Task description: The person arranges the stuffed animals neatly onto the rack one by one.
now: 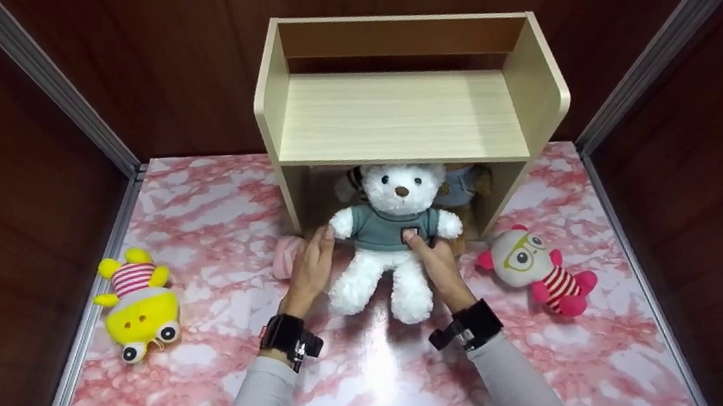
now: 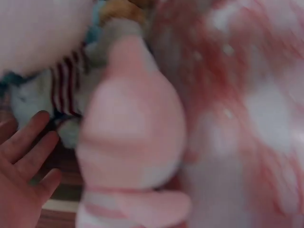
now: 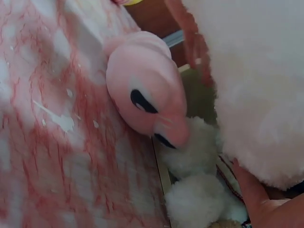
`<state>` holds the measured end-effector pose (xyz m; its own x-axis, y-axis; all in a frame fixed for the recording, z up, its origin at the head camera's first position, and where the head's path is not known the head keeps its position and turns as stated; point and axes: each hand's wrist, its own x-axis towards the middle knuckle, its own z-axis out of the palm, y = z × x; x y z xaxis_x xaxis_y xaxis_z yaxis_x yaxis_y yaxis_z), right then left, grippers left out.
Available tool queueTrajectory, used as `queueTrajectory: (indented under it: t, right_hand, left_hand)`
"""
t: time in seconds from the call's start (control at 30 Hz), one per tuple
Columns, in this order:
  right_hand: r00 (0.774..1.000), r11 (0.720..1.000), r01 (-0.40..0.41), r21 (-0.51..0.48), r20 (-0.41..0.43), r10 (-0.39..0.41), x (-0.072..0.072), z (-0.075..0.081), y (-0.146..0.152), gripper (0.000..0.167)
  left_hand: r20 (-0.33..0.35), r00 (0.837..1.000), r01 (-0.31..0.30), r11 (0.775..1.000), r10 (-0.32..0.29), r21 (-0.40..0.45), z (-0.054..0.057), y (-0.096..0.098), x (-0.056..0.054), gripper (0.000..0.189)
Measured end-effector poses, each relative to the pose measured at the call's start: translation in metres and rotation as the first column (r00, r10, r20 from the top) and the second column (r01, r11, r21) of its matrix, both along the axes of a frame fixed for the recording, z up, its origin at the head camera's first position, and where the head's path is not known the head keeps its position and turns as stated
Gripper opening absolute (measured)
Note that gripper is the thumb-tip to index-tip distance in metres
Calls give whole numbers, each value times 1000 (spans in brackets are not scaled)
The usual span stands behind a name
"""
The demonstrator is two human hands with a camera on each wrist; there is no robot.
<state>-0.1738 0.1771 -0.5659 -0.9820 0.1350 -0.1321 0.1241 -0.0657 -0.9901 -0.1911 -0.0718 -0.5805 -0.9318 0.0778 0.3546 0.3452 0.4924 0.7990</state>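
Note:
A white teddy bear (image 1: pixel 395 226) in a green shirt faces me at the front of the shelf's lower compartment, legs hanging toward me. My right hand (image 1: pixel 440 265) holds its side, the thumb on the shirt front and the other fingers hidden behind. My left hand (image 1: pixel 313 266) is beside the bear's paw on the left, its fingers straight; the left wrist view shows these fingers (image 2: pixel 35 154) spread apart. Close by the left hand lies a pink plush toy (image 3: pixel 147 90) with dark eyes. Behind the bear, partly hidden, are a striped plush toy (image 1: pixel 353 180) and a brown one in a blue-grey shirt (image 1: pixel 458 185).
The pale wooden shelf unit (image 1: pixel 399 113) stands against the back wall. A yellow big-eyed plush toy (image 1: pixel 140 306) lies at left on the pink marbled surface (image 1: pixel 222 294). At right lies a pink-and-grey plush toy (image 1: pixel 535 265) with glasses. Dark panels enclose the sides.

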Motion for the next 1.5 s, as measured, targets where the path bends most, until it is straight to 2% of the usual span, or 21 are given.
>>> queueTrajectory:
  t: [0.1, 0.2, 0.27, 0.37, 0.43, 0.6, 0.77, 0.97, 1.07, 1.23, 1.37, 1.43, 1.5]
  right_hand:
    - [1000, 1000, -2, 6, -2, 2, -1, 0, 2, 51]
    - [1000, 1000, 4, 10, -14, -3, -1, 0, 2, 47]
    - [1000, 1000, 4, 8, -20, -4, 0, 0, 2, 47]
    - [1000, 1000, -3, -2, -23, 3, 0, -1, 1, 51]
    - [1000, 1000, -12, -2, -18, 12, 1, -1, 0, 55]
    - [1000, 999, -20, 26, 7, 20, 2, -1, -3, 56]
    - [1000, 998, -15, 60, 22, 14, 2, -1, -4, 59]
    - [999, 996, -19, 82, 40, 16, 3, -1, -5, 60]
    - [999, 996, -20, 81, 42, 16, 2, -2, -5, 60]
    - [999, 996, -15, 89, 43, 11, 2, -2, -7, 60]
    - [1000, 998, -15, 64, -4, 15, -1, -3, -11, 55]
    - [999, 999, -20, 37, -34, 21, -3, -2, -14, 52]
    - [998, 1000, -27, 13, -55, 27, -6, -2, -17, 49]
  left_hand:
    - [-96, 995, 26, 992, -38, -125, -13, -4, -1, 72]
    - [-215, 973, 31, 973, -82, -230, -23, -7, -2, 48]
    - [-239, 967, 21, 963, -88, -270, -25, -9, -3, 35]
    - [-194, 978, 20, 961, -76, -275, -26, -15, 0, 26]
    - [-154, 986, 15, 966, -57, -260, -27, -22, 2, 29]
    - [-109, 994, -18, 973, -8, -232, -32, -44, 11, 30]
    - [-69, 996, -67, 976, 54, -208, -35, -70, 16, 33]
    - [-48, 988, -152, 966, 145, -210, -38, -98, 21, 29]
    - [-50, 986, -165, 962, 158, -216, -38, -106, 22, 28]
    - [-97, 982, -179, 956, 160, -234, -34, -105, 23, 28]
    - [-120, 983, -161, 971, 141, -179, -24, -89, 24, 32]
    - [-93, 990, -120, 983, 108, -139, -16, -78, 25, 40]
    - [-29, 997, -67, 992, 65, -104, -7, -67, 26, 47]
